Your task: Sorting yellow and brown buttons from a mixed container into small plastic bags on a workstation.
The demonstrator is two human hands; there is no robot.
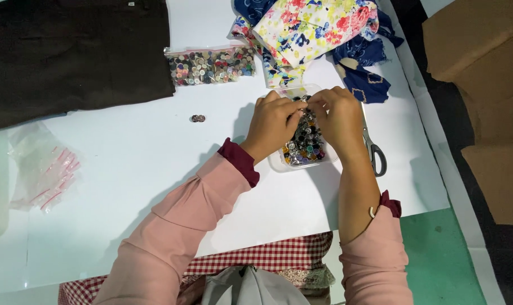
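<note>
Together, the left hand and right hand meet over a clear plastic box filled with mixed buttons, near the middle of the white table. Their fingertips pinch together above the box's far end; what they grasp is too small to tell. Scissors lie just right of the box. A bag of buttons sits farther left, floral fabric at the far side, and a single button lies apart.
</note>
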